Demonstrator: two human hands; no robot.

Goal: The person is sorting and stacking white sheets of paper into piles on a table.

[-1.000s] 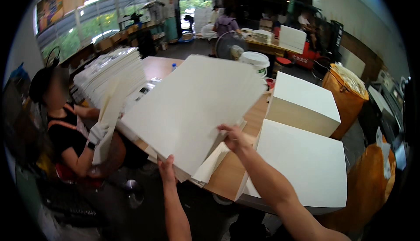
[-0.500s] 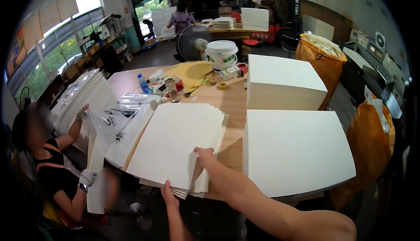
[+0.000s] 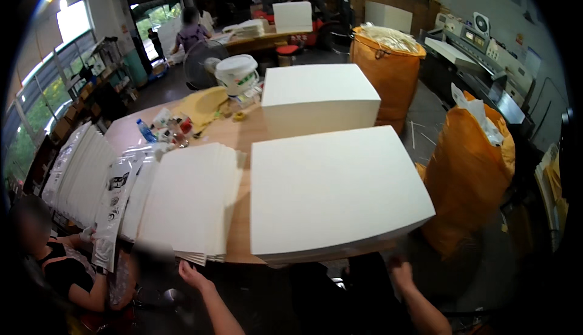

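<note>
My left hand [image 3: 195, 275] is at the front edge of a fanned stack of white paper sheets [image 3: 185, 201]. Its fingers look parted, with nothing held in them. My right hand [image 3: 401, 274] hangs in shadow just off the front right of a tall block of white sheets [image 3: 334, 189], apart from it; blur hides whether its fingers are curled. Behind that block stands a second white block [image 3: 322, 86]. To the left, a seated co-worker in gloves holds a clear printed plastic bag [image 3: 112, 207] in front of plastic-wrapped stacks [image 3: 79, 171].
A white bucket [image 3: 235, 74], a blue bottle [image 3: 146, 131], yellow paper [image 3: 203, 105] and tape rolls lie at the table's far side. Orange sacks [image 3: 467, 177] stand right of the table, near a machine [image 3: 467, 37]. Farther back are a fan [image 3: 203, 64], another person and a forklift.
My right hand has left the fanned stack and swung right, past the tall block. My left hand stays by the stack's front edge. The view has turned right; the co-worker's bag has been lowered.
</note>
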